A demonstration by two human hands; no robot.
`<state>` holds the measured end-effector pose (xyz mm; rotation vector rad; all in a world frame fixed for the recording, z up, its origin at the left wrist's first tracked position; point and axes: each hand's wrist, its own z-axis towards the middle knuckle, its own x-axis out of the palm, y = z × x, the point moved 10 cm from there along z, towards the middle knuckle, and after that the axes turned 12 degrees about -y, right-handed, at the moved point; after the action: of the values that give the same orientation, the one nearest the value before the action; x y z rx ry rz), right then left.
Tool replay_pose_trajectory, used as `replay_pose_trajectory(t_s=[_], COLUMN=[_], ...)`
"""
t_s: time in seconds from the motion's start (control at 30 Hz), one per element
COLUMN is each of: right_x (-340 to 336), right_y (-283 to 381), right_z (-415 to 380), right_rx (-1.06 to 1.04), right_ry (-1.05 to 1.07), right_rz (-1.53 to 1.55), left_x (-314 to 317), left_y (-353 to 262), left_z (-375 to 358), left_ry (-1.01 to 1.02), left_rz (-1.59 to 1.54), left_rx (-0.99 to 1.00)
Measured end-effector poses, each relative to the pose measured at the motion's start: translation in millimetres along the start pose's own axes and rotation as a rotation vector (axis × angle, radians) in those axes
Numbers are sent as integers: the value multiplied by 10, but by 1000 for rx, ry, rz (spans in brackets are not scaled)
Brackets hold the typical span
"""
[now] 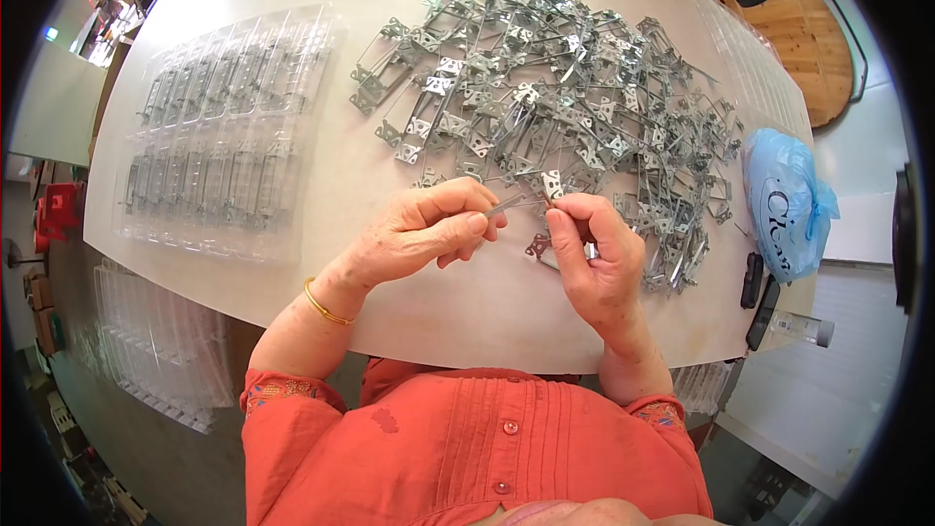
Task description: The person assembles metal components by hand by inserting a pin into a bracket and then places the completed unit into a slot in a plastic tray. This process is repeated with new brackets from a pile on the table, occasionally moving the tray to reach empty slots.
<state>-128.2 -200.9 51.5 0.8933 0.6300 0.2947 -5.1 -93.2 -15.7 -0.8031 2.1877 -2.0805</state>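
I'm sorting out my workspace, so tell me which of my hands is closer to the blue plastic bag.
Right. The right hand is beside the metal pile, a short way from the blue plastic bag; the left hand lies farther, on the other side of the right hand.

Bright, even daylight, strongest at upper left and far right. Soft shadows only, short ones under the hands (506, 244) on the white table (341, 166). Mild glare on the clear plastic trays (219, 127) and glints across the metal bracket pile (555, 97). Heavy fisheye bend, black vignette at corners. Centre sharp, rim soft and smeared.
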Motion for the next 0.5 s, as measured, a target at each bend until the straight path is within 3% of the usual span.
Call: replay_pose_trajectory(t_s=[0.13,0.2,0.27,0.33,0.5], right_x=[-3,84,136,197,231], right_y=[-112,-236,-291,-310,-348], right_z=[-32,-81,-118,-134,-189], right_rx=[178,376,438,492,625], right_ry=[-3,84,134,194,224], right_rz=[96,217,305,401,477], left_x=[4,42,53,141,174], left_y=[-28,-57,-37,-112,-102], left_z=[-17,-27,-22,-36,-48], left_ry=[-8,9,25,119,137], left_rz=[172,203,235,417,410], left_rx=[40,36,35,248,230])
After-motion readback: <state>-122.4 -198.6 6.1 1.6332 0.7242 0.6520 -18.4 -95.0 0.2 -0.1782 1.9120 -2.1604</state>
